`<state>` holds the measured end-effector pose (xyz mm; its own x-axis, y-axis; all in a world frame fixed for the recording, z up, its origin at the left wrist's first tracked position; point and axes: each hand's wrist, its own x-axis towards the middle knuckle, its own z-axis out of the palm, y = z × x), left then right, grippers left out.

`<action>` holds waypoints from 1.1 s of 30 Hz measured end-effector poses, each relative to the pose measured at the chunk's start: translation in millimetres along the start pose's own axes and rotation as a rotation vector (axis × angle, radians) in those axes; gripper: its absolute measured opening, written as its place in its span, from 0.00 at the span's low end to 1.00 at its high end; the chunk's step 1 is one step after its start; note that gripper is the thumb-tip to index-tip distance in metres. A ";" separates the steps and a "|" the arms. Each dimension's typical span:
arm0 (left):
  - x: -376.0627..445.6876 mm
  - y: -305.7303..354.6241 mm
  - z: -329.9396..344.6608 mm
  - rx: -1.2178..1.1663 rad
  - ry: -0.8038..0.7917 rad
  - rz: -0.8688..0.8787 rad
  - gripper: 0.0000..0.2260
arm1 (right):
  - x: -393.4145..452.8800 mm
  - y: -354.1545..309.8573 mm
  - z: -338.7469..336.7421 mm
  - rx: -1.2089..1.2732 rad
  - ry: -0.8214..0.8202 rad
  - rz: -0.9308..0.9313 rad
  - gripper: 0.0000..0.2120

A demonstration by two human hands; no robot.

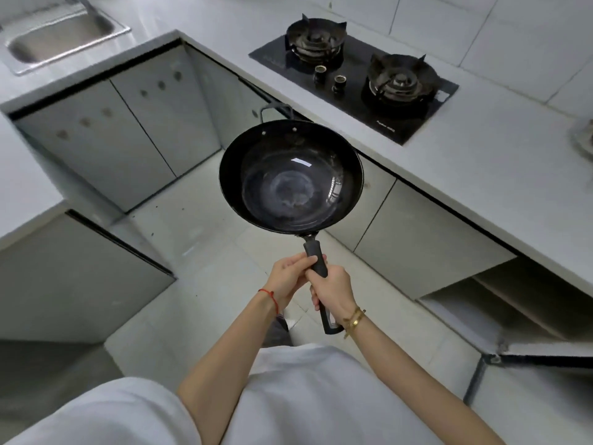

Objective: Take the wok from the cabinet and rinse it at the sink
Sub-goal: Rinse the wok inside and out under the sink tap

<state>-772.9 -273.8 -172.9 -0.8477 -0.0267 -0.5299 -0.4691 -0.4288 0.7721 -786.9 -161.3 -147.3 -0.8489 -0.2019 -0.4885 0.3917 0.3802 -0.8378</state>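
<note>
Both hands are on the wok point(290, 176) handle, and I've got it held out in front of me over the tiled floor, bowl facing up, well away from any counter. My right hand point(333, 292) wraps round the middle of the long black handle point(317, 261), fingers curled tight, with the handle's looped end poking out below my wrist. My left hand point(290, 276) comes in from the side, fingers curled against the handle just ahead of the right, the two hands touching. Inside, the wok shows a dull greyish patch at the bottom. Up at the top left sits the steel sink point(64, 40), well apart from the wok. Two-burner gas hob point(353, 81) on the counter to the right. Low on the right, a cabinet point(513, 303) stands open, its door point(545, 354) swung out.
</note>
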 end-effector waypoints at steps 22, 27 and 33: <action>135.9 210.7 -206.5 -0.114 0.240 0.155 0.13 | 212.1 -194.8 188.1 -0.079 -0.229 -0.123 0.14; 177.5 254.5 -239.4 -0.125 0.283 0.175 0.13 | 268.9 -234.1 216.9 -0.099 -0.267 -0.140 0.13; 245.1 311.4 -273.0 -0.144 0.351 0.206 0.13 | 354.6 -286.2 244.2 -0.171 -0.310 -0.186 0.13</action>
<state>-1059.0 -660.3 -158.2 -0.7726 -0.4201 -0.4760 -0.2381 -0.5033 0.8306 -1113.4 -562.2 -140.3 -0.7423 -0.5340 -0.4048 0.1545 0.4515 -0.8788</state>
